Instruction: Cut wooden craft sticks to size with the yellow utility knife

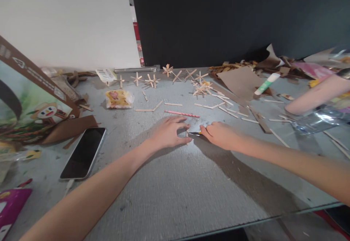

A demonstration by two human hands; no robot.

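On the grey table (164,197), my left hand (173,131) pinches a small wooden stick piece (187,133) between thumb and fingers. My right hand (217,134) is closed around a thin tool (195,133) with a dark, pointed tip and some yellow near the grip. Its tip reaches the stick piece from the right. Just beyond both hands lies a red and white patterned pencil (182,113). Farther back are flat wooden sticks (173,104) and several star-shaped stick pieces (137,78).
A black phone (83,153) with a cable lies left, near a printed paper bag (49,113). A yellow packet (119,99) sits behind my left hand. Cardboard (240,82), a glue stick (267,84) and a clear bottle (318,120) are at the right.
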